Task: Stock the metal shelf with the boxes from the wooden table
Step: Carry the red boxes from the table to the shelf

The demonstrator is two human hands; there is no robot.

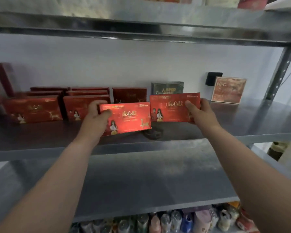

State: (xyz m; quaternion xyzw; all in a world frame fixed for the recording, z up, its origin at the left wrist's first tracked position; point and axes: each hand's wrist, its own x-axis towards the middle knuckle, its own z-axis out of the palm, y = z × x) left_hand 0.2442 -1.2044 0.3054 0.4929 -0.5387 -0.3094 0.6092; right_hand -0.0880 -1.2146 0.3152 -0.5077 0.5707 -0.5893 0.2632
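We saw a red box in each hand above the middle board of the metal shelf (259, 118). The left hand (97, 111) pinched the left box (129, 117) by its left end, thumb on the face and fingers behind. The right hand (200, 111) gripped the right box (173, 107) by its right end in the same way. Both boxes were off the board and faced us, the left one lower and tilted, their inner ends almost meeting. Rows of like red boxes (32, 110) stood to the left, and a single one (129, 95) stood behind the gap.

We judged three risks. Each box hung from one end only, so a slackened thumb would let the free end drop. A small dark object (154, 132) (we could not tell what it was) lay on the board just below the boxes, and a box set on it would rock or topple. Pushed in too hard, the left box could knock over the standing rows.
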